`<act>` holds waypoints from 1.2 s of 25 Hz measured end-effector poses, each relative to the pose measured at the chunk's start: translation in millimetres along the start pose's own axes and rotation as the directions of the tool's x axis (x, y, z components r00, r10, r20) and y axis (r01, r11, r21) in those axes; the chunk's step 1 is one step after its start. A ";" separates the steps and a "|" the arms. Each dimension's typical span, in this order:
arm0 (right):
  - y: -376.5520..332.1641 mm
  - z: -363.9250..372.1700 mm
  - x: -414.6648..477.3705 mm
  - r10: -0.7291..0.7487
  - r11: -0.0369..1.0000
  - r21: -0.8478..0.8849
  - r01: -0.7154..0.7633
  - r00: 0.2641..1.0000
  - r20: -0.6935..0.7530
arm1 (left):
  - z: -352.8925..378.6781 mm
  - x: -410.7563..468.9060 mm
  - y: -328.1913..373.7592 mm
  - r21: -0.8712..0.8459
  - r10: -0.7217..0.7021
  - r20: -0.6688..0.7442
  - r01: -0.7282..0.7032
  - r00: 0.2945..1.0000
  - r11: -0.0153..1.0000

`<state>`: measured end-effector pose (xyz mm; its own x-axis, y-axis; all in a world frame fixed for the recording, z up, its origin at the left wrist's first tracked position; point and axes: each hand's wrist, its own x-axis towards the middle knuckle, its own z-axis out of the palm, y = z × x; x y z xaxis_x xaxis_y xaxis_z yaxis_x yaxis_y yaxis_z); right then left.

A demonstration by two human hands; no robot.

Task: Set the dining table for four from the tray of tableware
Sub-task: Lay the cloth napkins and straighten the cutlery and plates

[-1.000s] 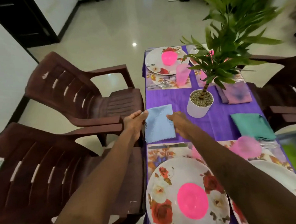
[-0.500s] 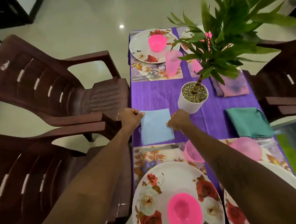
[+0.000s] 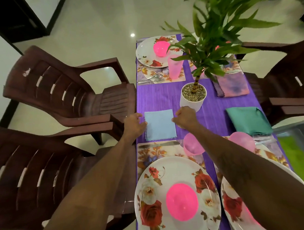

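Plate, white with red roses and round, sits nearest you, a bright pink plastic bowl on it. Beyond, the folded pale blue cloth napkin lies flat on the purple tablecloth, between your hands. Your left hand pinches its left edge with curled fingers; your right hand grips its right edge likewise. Just beyond stands a white potted plant.
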<state>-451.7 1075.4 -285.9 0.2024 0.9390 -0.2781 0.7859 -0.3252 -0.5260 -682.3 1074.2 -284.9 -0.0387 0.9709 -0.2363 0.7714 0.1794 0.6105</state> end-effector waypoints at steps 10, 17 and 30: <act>-13.3 -87.9 -128.3 -0.174 0.953 0.224 0.204 0.974 -0.145 | -34.0 -135.8 73.0 -0.007 0.225 -0.034 -0.226 0.974 0.974; 64.4 -129.0 -237.6 -0.164 0.926 0.288 0.243 0.948 -0.272 | 18.4 -254.8 145.1 -0.118 0.343 -0.017 -0.343 0.939 0.932; 318.3 -242.3 -282.8 -0.027 0.893 0.418 0.167 0.947 -0.319 | 222.6 -350.2 329.5 -0.065 0.401 0.077 -0.397 0.913 0.915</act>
<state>-117.2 733.4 -180.0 0.3571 0.9340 0.0076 0.4913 -0.1809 -0.8520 -273.1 757.9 -169.3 0.3229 0.9460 -0.0284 0.6803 -0.2112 0.7018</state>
